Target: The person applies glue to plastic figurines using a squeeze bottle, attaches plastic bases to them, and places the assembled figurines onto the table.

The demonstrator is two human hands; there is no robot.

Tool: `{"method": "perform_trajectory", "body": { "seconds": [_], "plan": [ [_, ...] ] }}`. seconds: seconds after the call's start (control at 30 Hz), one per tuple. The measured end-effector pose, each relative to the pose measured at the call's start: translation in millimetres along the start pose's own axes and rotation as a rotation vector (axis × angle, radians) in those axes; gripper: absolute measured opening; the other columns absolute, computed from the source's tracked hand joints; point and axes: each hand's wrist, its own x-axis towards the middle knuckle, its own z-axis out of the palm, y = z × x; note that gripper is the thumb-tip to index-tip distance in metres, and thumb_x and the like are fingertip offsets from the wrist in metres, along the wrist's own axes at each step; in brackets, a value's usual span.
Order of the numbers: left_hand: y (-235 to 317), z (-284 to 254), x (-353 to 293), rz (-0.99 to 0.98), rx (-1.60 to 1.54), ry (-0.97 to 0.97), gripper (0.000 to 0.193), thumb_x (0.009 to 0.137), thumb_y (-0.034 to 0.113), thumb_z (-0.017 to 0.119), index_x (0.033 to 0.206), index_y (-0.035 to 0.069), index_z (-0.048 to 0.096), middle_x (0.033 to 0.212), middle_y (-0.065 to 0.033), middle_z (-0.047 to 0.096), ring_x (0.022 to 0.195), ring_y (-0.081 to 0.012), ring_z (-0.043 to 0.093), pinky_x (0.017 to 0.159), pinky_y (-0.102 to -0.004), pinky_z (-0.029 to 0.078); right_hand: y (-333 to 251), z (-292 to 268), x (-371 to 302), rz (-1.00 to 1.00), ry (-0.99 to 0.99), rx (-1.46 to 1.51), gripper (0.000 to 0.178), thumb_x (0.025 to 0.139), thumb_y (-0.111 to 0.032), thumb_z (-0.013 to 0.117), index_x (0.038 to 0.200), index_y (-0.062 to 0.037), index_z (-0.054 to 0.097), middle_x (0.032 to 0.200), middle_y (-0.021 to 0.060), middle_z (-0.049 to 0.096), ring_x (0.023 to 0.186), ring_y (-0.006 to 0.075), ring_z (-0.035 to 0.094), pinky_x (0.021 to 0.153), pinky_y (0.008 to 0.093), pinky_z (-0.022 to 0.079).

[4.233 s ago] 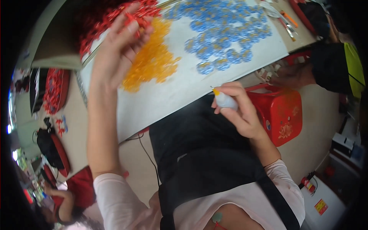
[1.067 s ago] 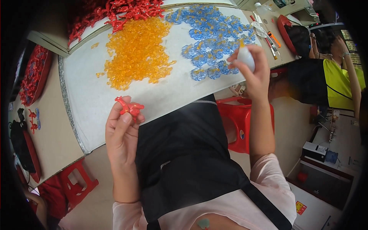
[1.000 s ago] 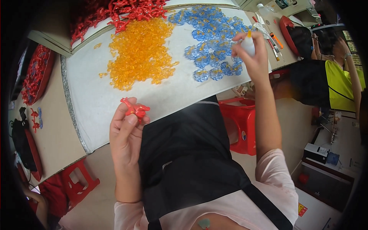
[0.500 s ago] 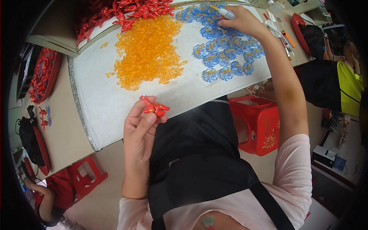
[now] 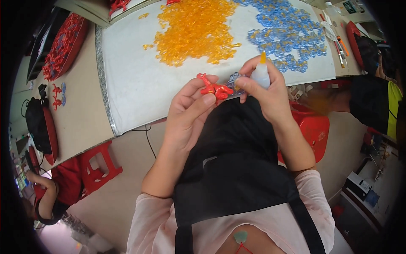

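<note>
Head: our left hand [image 5: 189, 111] pinches a red plastic figurine [image 5: 218, 90], right hand [image 5: 272, 94] a bumpy blue disc [image 5: 233, 80], white squeeze-bottle [image 5: 261, 74] likely tucked clear.

Soft, bright light covers the white mat [image 5: 131, 84], while fisheye distortion bends edges toward black corners.

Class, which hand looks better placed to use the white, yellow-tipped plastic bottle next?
Probably the right hand: it grips the bottle, along with a translucent bluish bumpy piece; the left hand holds a shiny red figure.
</note>
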Motion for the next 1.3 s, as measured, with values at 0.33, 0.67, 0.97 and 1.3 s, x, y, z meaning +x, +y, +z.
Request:
{"method": "perform_trajectory", "body": {
  "seconds": [0.33,0.67,0.97,1.3],
  "plan": [
    [5,-11,-9,-0.101,-0.114,-0.048,0.03,0.082,0.004,0.051,0.111,0.0,0.047,0.098,-0.0091,0.057,0.093,-0.0173,0.055,0.084,-0.0316,0.044,3,-16,-12,-0.298,-0.259,-0.331,0.025,0.066,0.002,0.066,0.089,-0.0024,0.059,0.08,0.0049,0.057,0.066,0.011,0.055,0.057,0.0218,0.043],
    [10,-5,-10,-0.229,-0.064,-0.123,0.028,0.082,0.007,0.052,0.109,-0.001,0.049,0.095,-0.0102,0.057,0.085,-0.018,0.058,0.079,-0.03,0.047,2,-27,-27,-0.605,-0.312,-0.252,0.021,0.063,0.006,0.066,0.082,0.0017,0.06,0.077,0.0123,0.061,0.072,0.0226,0.06,0.063,0.0285,0.047],
    [9,9,-9,-0.338,-0.001,-0.15,0.025,0.079,0.007,0.055,0.102,-0.003,0.051,0.089,-0.0121,0.058,0.072,-0.0151,0.058,0.071,-0.0274,0.049,15,-26,-26,-0.285,-0.338,0.294,0.019,0.065,-0.002,0.068,0.08,0.0005,0.056,0.081,0.0146,0.056,0.073,0.02,0.057,0.066,0.0276,0.047],
    [8,9,-8,-0.407,-0.026,-0.197,0.023,0.079,0.005,0.056,0.1,-0.004,0.053,0.087,-0.0094,0.058,0.075,-0.016,0.058,0.07,-0.026,0.048,19,-28,-27,-0.202,-0.386,0.312,0.02,0.066,-0.006,0.069,0.08,0.0001,0.057,0.081,0.0126,0.054,0.073,0.0181,0.056,0.066,0.0263,0.046]
  ]
}}
